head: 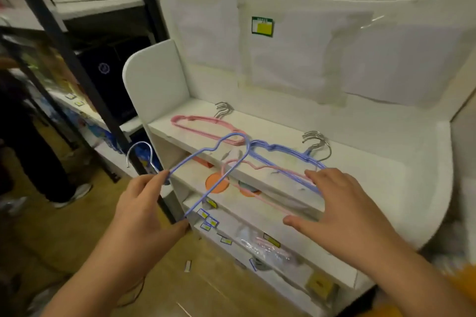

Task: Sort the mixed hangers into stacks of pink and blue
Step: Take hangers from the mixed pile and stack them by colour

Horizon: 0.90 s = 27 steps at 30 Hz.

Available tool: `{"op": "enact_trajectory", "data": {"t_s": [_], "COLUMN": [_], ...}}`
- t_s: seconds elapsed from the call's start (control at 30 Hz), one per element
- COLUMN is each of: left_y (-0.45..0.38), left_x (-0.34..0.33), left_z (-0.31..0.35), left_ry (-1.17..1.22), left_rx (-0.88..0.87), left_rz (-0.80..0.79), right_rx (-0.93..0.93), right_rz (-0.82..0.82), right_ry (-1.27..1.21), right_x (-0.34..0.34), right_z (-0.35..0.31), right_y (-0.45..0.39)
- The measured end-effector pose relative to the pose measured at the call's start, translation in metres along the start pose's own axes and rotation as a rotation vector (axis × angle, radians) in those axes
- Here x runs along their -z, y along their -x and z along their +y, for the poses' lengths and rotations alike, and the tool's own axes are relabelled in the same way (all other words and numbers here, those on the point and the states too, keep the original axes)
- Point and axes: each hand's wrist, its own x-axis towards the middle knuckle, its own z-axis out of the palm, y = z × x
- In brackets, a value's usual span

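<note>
On the top of the white shelf unit [365, 162] lie two stacks: pink hangers [203, 123] at the back left and blue hangers [283, 154] to their right, metal hooks toward the back wall. My left hand [149, 201] pinches a single blue hanger [206, 154] near its hook and holds it in the air in front of the shelf. My right hand [345, 203] reaches over the near end of the blue stack, fingers spread. A single pink hanger [260, 168] overhangs the shelf's front edge, held between its thumb and fingertips.
A black metal rack post [85, 85] stands just left of the shelf unit. A person's leg and shoe [77, 190] are on the wooden floor at the left. Lower shelves hold labels, orange discs [217, 183] and bagged items [268, 247].
</note>
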Motion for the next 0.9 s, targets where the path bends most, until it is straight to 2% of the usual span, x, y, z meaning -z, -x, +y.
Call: {"op": "enact_trajectory", "data": {"t_s": [0.23, 0.47, 0.53, 0.7, 0.9], "left_y": [-0.129, -0.273, -0.298, -0.316, -0.290], "left_x": [-0.021, -0.046, -0.058, -0.091, -0.141], "left_z": [-0.037, -0.062, -0.059, -0.016, 0.061], "left_ry": [-0.001, -0.035, -0.084, -0.013, -0.010], "left_rx": [-0.132, -0.317, -0.388, -0.671, -1.094], "left_rz": [-0.058, -0.160, -0.196, -0.288, -0.542], "right_rx": [-0.213, -0.563, -0.609, -0.693, -0.727], "right_rz": [0.064, 0.154, 0.203, 0.232, 0.270], "right_ry": [0.077, 0.102, 0.120, 0.127, 0.176], "right_x": [-0.020, -0.031, -0.028, -0.019, -0.002], "right_z": [0.003, -0.009, -0.015, -0.026, -0.010], "right_y": [-0.061, -0.110, -0.113, -0.106, -0.084]}}
